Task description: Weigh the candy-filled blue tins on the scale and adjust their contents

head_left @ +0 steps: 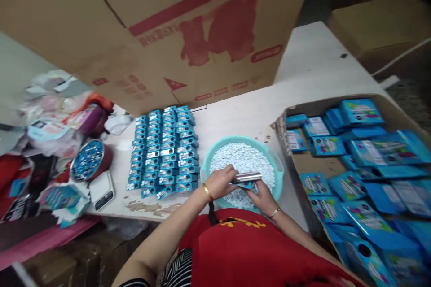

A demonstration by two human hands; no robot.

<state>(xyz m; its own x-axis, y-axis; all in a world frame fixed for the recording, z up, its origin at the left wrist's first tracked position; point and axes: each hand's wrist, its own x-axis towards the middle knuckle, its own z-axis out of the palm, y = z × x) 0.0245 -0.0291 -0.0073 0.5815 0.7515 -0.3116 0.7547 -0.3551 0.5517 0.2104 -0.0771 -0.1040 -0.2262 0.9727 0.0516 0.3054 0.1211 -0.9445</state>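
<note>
Clasped metal tube (248, 176) by its left end in left hand (220, 182), pinched small blue carton (246, 184) beneath in right hand (263, 198), over turquoise basin (279, 171) of white pellets (240, 154). Judged tube rigid, slick; carton light, crushable, best held by edges.

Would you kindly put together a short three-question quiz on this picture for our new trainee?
1. True or false: the silver-coloured metal tool lies on the white scale.
2. Multiple choice: where in the picture is the open carton of jumbled blue packs, relative to the bowl of pale pellets?
A) To its left
B) To its right
C) Underneath it
3. Fill in the blank: the wrist of the left hand wears a ____-coloured bangle.

Key:
1. False; it is held over the bowl.
2. B
3. gold
</note>
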